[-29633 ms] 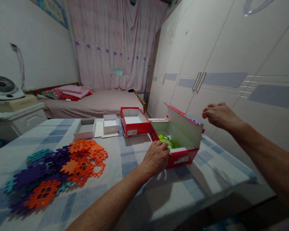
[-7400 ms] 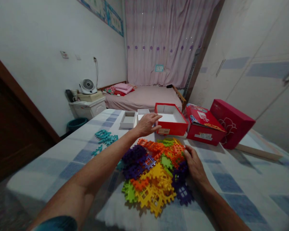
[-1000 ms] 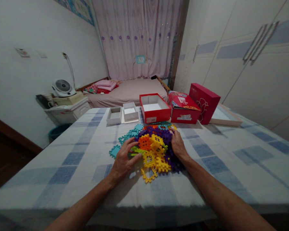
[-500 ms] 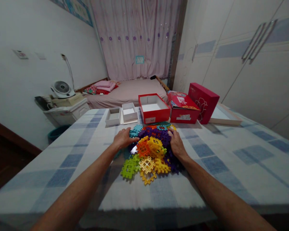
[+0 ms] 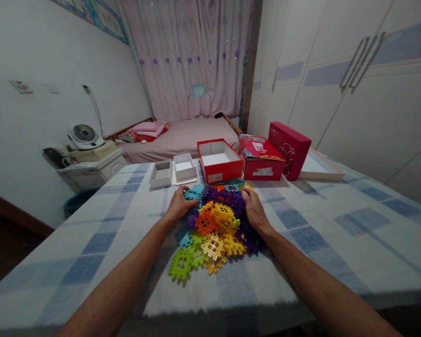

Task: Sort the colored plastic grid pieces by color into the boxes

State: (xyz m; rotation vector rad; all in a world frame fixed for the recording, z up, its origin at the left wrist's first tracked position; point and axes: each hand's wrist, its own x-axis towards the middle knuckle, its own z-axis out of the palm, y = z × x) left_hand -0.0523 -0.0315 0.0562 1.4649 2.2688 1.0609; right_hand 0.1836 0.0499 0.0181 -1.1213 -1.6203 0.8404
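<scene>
A: And there it was, the heap of plastic pieces (image 5: 225, 218), just below the centre of the frame on the checked tablecloth (image 5: 337, 271)! Could you see its bottom layer?

B: No chance, the upper pieces covered it. The right hand (image 5: 254, 209) hid some of the purple pieces (image 5: 229, 200), its fingers bent in at the heap's right; whether they gripped anything, I couldn't tell.

A: And the left hand (image 5: 180, 205)?

B: Wide! The thumb stood apart from the fingers, up against the teal pieces (image 5: 193, 193). Both forearms (image 5: 126, 271) ran off the bottom of the frame.

A: Give us a count!

B: The whole heap beat me, too tangled. At its front I had two lime pieces (image 5: 181, 263), one pale yellow piece (image 5: 213, 246) to their right.

A: And behind?

B: Three open ones: a grey box (image 5: 161, 174), a white box (image 5: 185, 174), a red box (image 5: 224, 171). Then one closed red box (image 5: 264, 161), its print too blurred to read, and one crimson box (image 5: 289, 150), standing upright and masking the left end of one shallow tray (image 5: 321, 176).

A: Upper left?

B: One wall picture (image 5: 107, 19), cut by the top edge.
</scene>
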